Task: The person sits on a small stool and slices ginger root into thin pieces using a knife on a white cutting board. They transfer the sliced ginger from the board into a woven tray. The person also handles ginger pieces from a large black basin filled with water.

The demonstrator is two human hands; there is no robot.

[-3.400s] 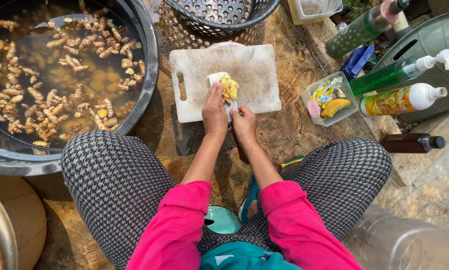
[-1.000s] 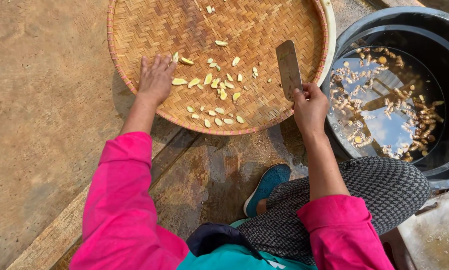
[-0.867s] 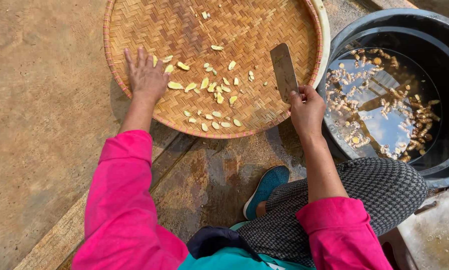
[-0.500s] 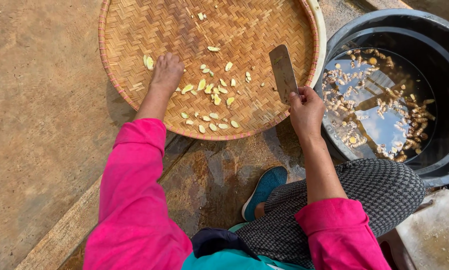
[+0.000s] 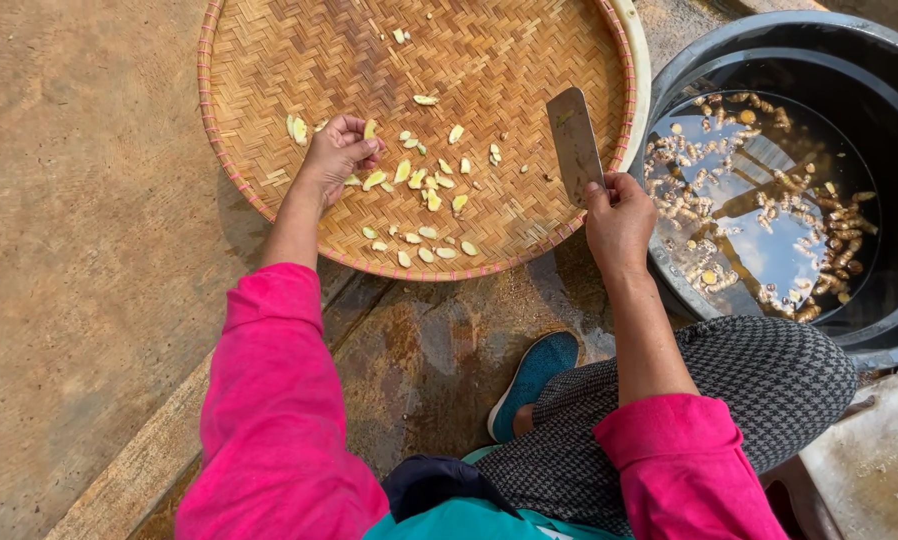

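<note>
Head view: left hand sits on the tray, left of centre; fingers curled in, tips pinching or raking a pale slice at the knuckles, can't tell which; the rest of the slices lie scattered from the hand's 3 o'clock round to its 5 o'clock, nearest ones touching or just beside the fingertips, farthest near the tray's front rim; two more slices sit at the hand's 10 o'clock, a few strays up at 1 o'clock near the far rim; slices are short ovals, long axes pointing every way, no common line; right hand is at the tray's right edge, fist closed around the knife handle; blade flat side up, long axis running toward 11 o'clock from the fist, tip over the weave, clear of the slices; left hand is plainly the nearer one to the pile, knife hand well apart from it at the pile's 3 o'clock; tub of water with floating roots sits at the right hand's 3 o'clock, not touched.
</note>
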